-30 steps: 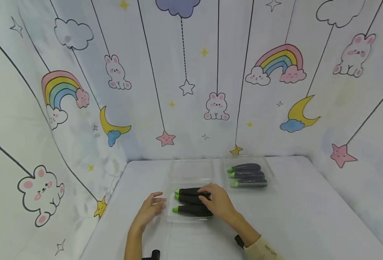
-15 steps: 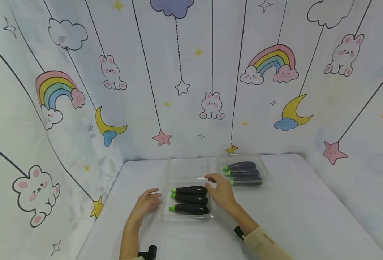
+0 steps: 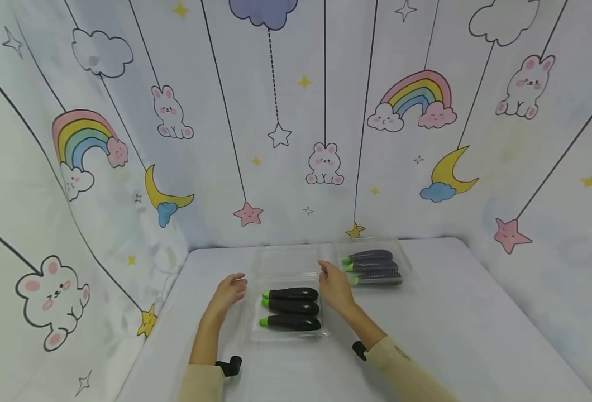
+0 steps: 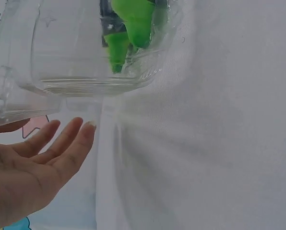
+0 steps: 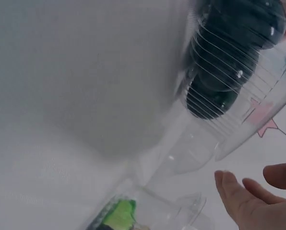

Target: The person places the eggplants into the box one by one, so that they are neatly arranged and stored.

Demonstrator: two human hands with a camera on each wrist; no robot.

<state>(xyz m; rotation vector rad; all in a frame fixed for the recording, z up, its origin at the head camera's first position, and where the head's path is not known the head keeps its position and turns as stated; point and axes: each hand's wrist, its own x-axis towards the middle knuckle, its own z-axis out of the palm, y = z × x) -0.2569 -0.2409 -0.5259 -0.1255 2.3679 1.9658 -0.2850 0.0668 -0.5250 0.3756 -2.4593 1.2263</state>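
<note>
Three dark eggplants (image 3: pixel 291 307) with green stem ends lie side by side in a clear plastic clamshell box (image 3: pixel 288 336), whose lid (image 3: pixel 289 262) is folded back behind it. At the left side, near the hinge, my left hand (image 3: pixel 228 293) has its fingers relaxed and holds nothing; in the left wrist view that hand (image 4: pixel 42 160) is just beyond the box wall (image 4: pixel 85 85). On the other side, my right hand (image 3: pixel 335 286) is by the right edge near the lid. In the right wrist view its fingers (image 5: pixel 234 191) are loosely bent around nothing. Contact with the lid cannot be made out.
Behind and right of my right hand stands a second clear box (image 3: pixel 406 268) with three more eggplants (image 3: pixel 372 267) in it, seemingly under a lid. A white cloth covers the table (image 3: pixel 452 329). A patterned curtain (image 3: pixel 276 184) rises along the table's back edge.
My right hand has let go of an eggplant in the near box and drawn off to the box's right rear side. My left hand has shifted forward along the left side.
</note>
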